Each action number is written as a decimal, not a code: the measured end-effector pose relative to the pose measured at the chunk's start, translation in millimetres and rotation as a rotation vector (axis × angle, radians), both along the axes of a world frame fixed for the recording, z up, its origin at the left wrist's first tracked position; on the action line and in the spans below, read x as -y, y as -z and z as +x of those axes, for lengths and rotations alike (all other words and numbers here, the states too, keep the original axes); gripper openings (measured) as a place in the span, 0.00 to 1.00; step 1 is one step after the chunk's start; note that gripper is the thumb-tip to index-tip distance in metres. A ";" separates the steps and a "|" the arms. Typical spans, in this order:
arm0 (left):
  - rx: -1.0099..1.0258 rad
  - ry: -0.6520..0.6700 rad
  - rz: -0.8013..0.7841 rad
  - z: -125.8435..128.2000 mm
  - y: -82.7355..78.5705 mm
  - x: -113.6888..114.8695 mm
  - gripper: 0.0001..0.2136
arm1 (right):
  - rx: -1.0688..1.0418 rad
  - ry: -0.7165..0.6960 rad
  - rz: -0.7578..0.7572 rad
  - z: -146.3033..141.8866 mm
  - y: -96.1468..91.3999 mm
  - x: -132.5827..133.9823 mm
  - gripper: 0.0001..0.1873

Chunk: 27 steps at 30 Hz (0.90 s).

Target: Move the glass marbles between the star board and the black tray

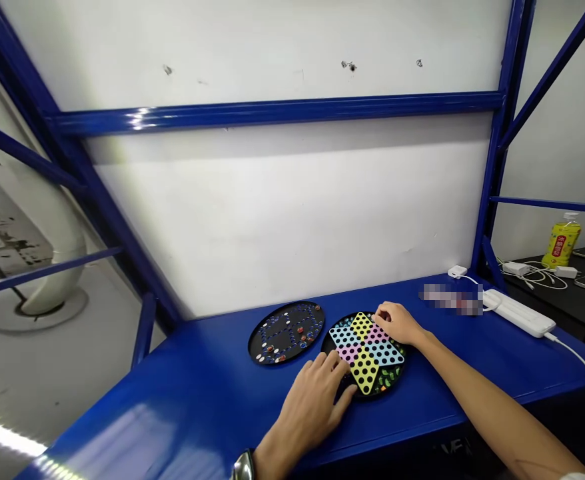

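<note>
A round Chinese checkers board with a star of yellow, pink and light-blue fields lies on the blue shelf. My left hand rests at its near left edge, fingers bent onto the rim. My right hand sits on its far right edge, fingers curled down on the board. What the fingertips hold, if anything, is hidden. A second round black tray with blue-ringed holes and a few red and white pieces lies just left of the board.
A white power strip with cables lies at the shelf's right end. Beyond it a black table carries a yellow bottle, chargers and a phone. Blue steel uprights and crossbars frame the white wall behind.
</note>
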<state>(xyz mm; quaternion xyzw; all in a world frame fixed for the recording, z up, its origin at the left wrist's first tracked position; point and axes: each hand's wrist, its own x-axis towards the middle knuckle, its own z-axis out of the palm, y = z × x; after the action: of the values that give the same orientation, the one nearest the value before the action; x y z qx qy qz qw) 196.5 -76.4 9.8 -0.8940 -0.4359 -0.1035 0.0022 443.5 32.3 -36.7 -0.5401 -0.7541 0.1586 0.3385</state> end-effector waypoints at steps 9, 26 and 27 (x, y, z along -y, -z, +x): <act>-0.094 -0.040 0.112 9.2 19.4 3.1 0.09 | -0.014 -0.009 0.015 -1.6 -0.3 -0.3 0.14; -0.127 0.148 0.017 7.8 17.6 2.0 0.04 | -0.025 -0.022 0.011 -2.6 -3.7 3.1 0.14; -0.117 0.148 0.011 7.5 18.1 1.9 0.04 | -0.027 -0.024 0.011 -2.8 -3.8 3.1 0.14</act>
<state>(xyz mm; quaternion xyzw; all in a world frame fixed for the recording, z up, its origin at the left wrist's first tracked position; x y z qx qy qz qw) 204.0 -78.4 -8.2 -0.9282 -0.3673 -0.0532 0.0251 440.7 29.2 -33.0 -0.5268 -0.7568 0.1657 0.3497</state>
